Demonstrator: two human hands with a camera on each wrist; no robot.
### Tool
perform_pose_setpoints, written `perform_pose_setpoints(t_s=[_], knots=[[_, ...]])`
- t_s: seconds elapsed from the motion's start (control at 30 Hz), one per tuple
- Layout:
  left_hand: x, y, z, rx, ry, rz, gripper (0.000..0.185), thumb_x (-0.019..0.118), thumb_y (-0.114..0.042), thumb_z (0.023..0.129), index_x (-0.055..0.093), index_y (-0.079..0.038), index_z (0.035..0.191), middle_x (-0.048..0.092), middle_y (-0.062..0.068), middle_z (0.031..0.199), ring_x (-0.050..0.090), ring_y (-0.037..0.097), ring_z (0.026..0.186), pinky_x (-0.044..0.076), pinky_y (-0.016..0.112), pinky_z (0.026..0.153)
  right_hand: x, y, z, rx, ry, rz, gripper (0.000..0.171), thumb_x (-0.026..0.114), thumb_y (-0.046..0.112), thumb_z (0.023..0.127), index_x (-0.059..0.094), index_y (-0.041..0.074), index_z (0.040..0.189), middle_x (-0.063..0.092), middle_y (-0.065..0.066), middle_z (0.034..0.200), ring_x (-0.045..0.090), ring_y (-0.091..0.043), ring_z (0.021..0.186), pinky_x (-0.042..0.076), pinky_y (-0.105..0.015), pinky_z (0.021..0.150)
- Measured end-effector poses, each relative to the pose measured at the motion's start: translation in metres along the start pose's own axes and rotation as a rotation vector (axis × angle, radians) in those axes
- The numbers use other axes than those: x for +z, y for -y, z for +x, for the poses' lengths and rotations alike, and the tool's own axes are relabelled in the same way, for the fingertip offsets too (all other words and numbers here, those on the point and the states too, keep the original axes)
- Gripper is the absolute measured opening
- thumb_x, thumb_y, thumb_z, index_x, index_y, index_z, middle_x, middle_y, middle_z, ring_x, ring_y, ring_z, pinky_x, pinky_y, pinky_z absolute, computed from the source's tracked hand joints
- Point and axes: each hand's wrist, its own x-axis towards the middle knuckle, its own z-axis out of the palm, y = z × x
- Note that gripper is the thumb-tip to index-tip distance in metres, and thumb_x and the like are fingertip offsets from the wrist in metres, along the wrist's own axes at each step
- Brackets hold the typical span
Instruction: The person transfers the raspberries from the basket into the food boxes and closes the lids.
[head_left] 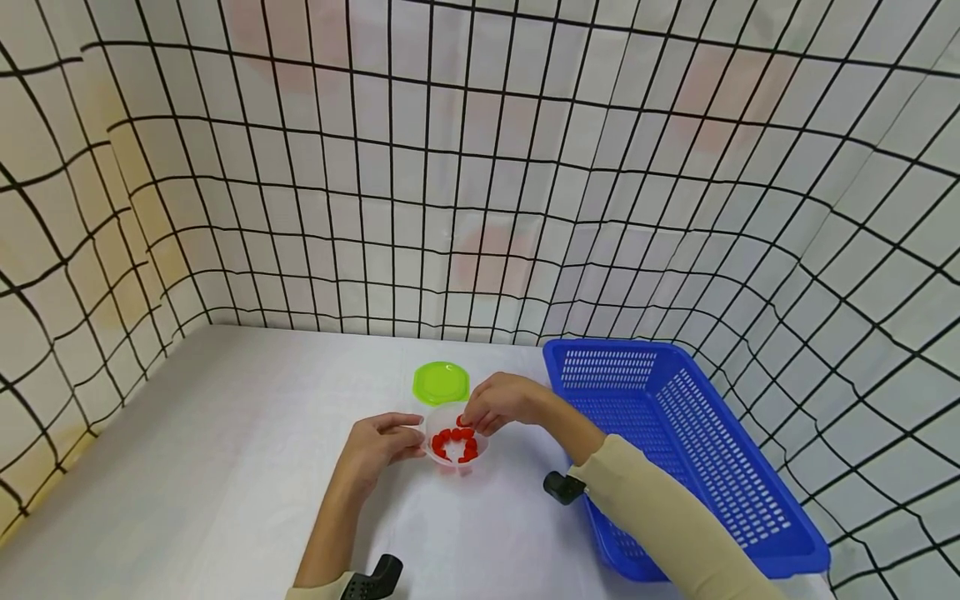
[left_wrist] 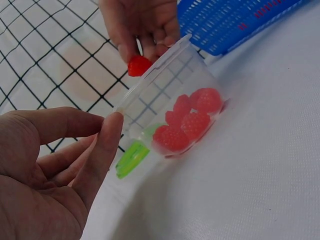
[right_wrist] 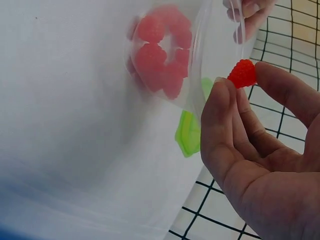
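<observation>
On a white tabletop point(head_left: 225, 467), the left hand point(head_left: 378, 450) steadies a clear cup point(head_left: 456, 446) of red berries while the right hand point(head_left: 501, 402) pinches one berry point(right_wrist: 243, 73) at the rim, where a loose grip could drop it outside.

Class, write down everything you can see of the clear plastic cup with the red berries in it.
The clear plastic cup is small, round and see-through, thin-walled with a rolled rim, its top open. It stands on the white table, several red raspberries heaped at its bottom. The left hand touches its side with thumb and fingertips; the right hand pinches one more raspberry at its rim. A green lid lies just behind it.
</observation>
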Motion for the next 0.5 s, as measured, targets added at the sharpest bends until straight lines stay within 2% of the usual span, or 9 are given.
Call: perform_pose_setpoints(t_s=[0.5], knots=[[0.0007,0.0011,0.0000,0.016,0.003,-0.001,0.023,0.069,-0.002,0.092,0.072,0.005,0.114,0.076,0.017,0.092,0.075,0.024,0.075,0.064,0.032,0.075,0.0014,-0.0051,0.0008,0.012,-0.016,0.027,0.020,0.074,0.016,0.089,0.073,0.001,0.102,0.073,-0.019,0.109,0.069,-0.033,0.100,0.061,-0.033,0.088]])
